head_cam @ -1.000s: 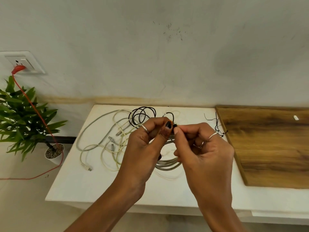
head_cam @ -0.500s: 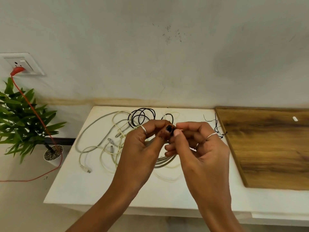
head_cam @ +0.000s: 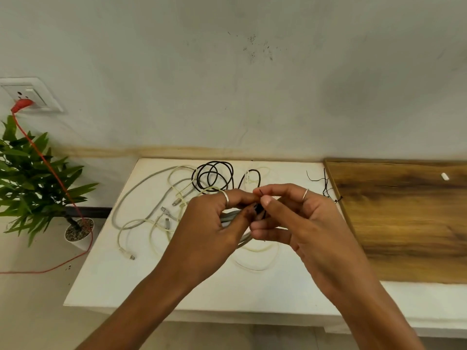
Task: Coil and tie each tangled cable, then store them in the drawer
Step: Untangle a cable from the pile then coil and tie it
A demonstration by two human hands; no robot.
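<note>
Above the white table [head_cam: 131, 281], my left hand [head_cam: 214, 231] grips a coiled grey cable [head_cam: 231, 218], most of it hidden behind the fingers. My right hand [head_cam: 300, 223] pinches a thin black tie [head_cam: 260, 209] wrapped at the coil, thumb and forefinger meeting my left fingertips. On the table behind lie tangled white cables [head_cam: 156, 223] with loose plugs and a black cable [head_cam: 214, 174] in loose loops. A cream cable loop [head_cam: 255, 258] lies under my hands.
Several thin black ties [head_cam: 326, 184] lie at the edge of a wooden board [head_cam: 409, 223] on the right. A potted plant [head_cam: 35, 183] stands left of the table, with a red cord [head_cam: 50, 170] running from a wall socket [head_cam: 30, 94].
My hands stay together at the coil. The right thumb and forefinger have shifted slightly on the black tie, and the coil has tilted a little.
</note>
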